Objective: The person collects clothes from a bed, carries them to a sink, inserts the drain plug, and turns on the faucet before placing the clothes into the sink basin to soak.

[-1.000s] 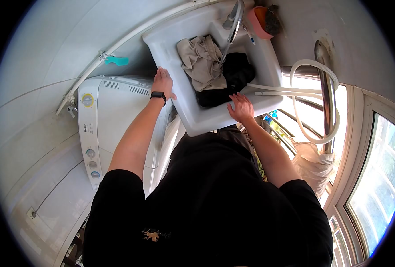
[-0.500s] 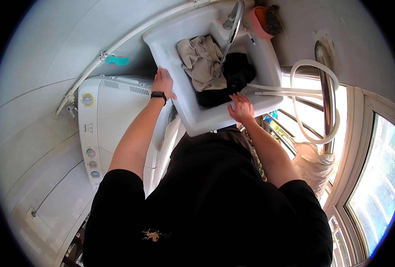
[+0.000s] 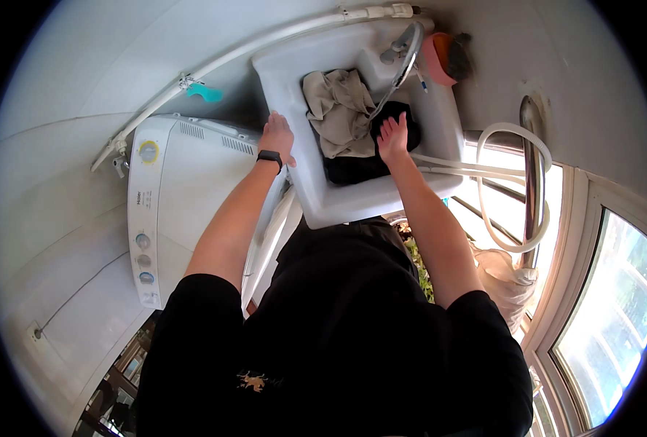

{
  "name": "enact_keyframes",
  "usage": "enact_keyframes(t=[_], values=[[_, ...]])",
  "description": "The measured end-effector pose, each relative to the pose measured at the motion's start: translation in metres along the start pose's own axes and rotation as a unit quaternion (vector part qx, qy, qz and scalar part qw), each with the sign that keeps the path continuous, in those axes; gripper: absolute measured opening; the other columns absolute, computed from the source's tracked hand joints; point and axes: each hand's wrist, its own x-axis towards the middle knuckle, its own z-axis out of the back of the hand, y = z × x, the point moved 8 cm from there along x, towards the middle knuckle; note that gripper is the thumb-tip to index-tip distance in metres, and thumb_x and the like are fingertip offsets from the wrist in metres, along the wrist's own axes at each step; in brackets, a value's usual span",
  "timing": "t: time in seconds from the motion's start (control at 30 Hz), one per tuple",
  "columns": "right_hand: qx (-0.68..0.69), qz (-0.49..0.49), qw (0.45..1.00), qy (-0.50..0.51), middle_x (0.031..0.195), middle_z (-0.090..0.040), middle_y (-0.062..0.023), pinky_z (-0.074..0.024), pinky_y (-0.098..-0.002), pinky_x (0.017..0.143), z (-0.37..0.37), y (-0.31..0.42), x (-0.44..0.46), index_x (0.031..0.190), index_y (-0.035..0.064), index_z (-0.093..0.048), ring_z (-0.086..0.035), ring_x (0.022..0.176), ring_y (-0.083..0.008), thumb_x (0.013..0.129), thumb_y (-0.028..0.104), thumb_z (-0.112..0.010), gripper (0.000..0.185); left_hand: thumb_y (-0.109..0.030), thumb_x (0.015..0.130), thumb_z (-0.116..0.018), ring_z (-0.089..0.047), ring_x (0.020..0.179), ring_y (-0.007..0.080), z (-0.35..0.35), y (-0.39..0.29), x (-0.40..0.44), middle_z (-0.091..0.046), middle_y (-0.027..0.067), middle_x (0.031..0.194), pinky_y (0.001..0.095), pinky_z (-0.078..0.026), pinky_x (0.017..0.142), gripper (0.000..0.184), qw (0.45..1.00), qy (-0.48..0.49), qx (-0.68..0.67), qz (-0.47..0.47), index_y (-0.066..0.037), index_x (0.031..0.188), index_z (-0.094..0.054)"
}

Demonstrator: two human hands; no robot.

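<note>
A white sink [image 3: 323,205] holds a beige garment [image 3: 338,109] and a black garment [image 3: 352,169], both crumpled. My left hand [image 3: 278,136], with a dark band on the wrist, rests on the sink's left rim, fingers stretched out. Over the black garment is my right hand [image 3: 392,138], its fingers extended and nothing visible in its grasp; whether it touches the cloth I cannot tell. From the chrome faucet [image 3: 414,45] a thin shiny line, apparently water, runs down to the clothes.
A white washing machine [image 3: 192,189] stands left of the sink. Pale hoses [image 3: 482,171] cross the right rim beside a metal pole [image 3: 533,167]. A pink container [image 3: 436,62] sits at the back right corner. A pipe [image 3: 265,42] with a teal-handled valve [image 3: 205,92] runs along the wall.
My right hand has moved from the sink's front rim inward over the black garment. My left hand stays on the left rim. The view has shifted slightly.
</note>
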Motion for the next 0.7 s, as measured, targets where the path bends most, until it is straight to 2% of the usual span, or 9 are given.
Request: enact_keyframes(t=[0.03, 0.13, 0.23, 0.33, 0.43, 0.7], values=[[0.037, -0.020, 0.998, 0.040, 0.170, 0.000, -0.0100, 0.0050, -0.0448, 0.122, -0.024, 0.005, 0.011, 0.161, 0.0087, -0.003, 0.003, 0.156, -0.0237, 0.089, 0.080, -0.038, 0.107, -0.041, 0.051, -0.097, -0.033, 0.146, 0.0423, 0.001, 0.000, 0.000, -0.027, 0.0376, 0.154, 0.0426, -0.032, 0.119, 0.132, 1.000, 0.003, -0.002, 0.000, 0.016, 0.147, -0.026], [0.087, -0.046, 0.992, 0.082, 0.170, 0.001, -0.0096, 0.0035, -0.0436, 0.123, -0.070, 0.014, 0.023, 0.161, 0.0091, -0.001, 0.003, 0.156, -0.0242, 0.089, 0.081, -0.035, 0.107, -0.041, 0.052, -0.097, -0.032, 0.146, 0.0427, 0.006, -0.001, -0.002, -0.026, 0.0375, 0.155, 0.0427, -0.031, 0.120, 0.132, 1.000, 0.019, -0.006, -0.002, 0.016, 0.147, -0.025], [0.100, -0.044, 0.990, 0.086, 0.170, -0.001, -0.0098, 0.0036, -0.0437, 0.123, -0.085, 0.018, 0.032, 0.161, 0.0092, -0.002, 0.002, 0.156, -0.0239, 0.088, 0.082, -0.033, 0.107, -0.040, 0.052, -0.097, -0.032, 0.146, 0.0429, 0.010, -0.002, -0.004, -0.025, 0.0377, 0.155, 0.0428, -0.031, 0.120, 0.132, 0.999, 0.032, -0.016, -0.004, 0.017, 0.147, -0.024], [0.093, -0.032, 0.990, 0.104, 0.169, -0.009, -0.0115, 0.0014, -0.0462, 0.123, -0.094, 0.026, 0.031, 0.161, 0.0058, -0.003, -0.003, 0.156, -0.0251, 0.092, 0.076, -0.034, 0.103, -0.040, 0.053, -0.097, -0.031, 0.146, 0.0428, 0.011, -0.002, -0.004, -0.024, 0.0377, 0.156, 0.0431, -0.031, 0.120, 0.133, 0.999, 0.043, -0.016, -0.007, 0.017, 0.148, -0.024], [0.058, -0.035, 0.988, 0.138, 0.169, -0.008, -0.0096, -0.0013, -0.0428, 0.124, -0.109, 0.034, 0.027, 0.161, 0.0060, -0.006, -0.004, 0.156, -0.0232, 0.091, 0.077, -0.035, 0.104, -0.039, 0.053, -0.097, -0.031, 0.146, 0.0428, 0.013, -0.003, -0.005, -0.024, 0.0377, 0.156, 0.0433, -0.031, 0.120, 0.132, 0.999, 0.051, -0.017, -0.007, 0.017, 0.148, -0.024], [-0.012, -0.046, 0.976, 0.211, 0.164, -0.028, -0.0100, -0.0114, -0.0391, 0.123, -0.140, 0.042, 0.021, 0.157, 0.0031, -0.027, -0.022, 0.152, -0.0231, 0.097, 0.069, -0.034, 0.089, -0.041, 0.051, -0.097, -0.032, 0.146, 0.0430, 0.010, -0.002, -0.004, -0.025, 0.0379, 0.155, 0.0429, -0.031, 0.120, 0.133, 0.999, 0.030, -0.013, -0.002, 0.017, 0.147, -0.025]])
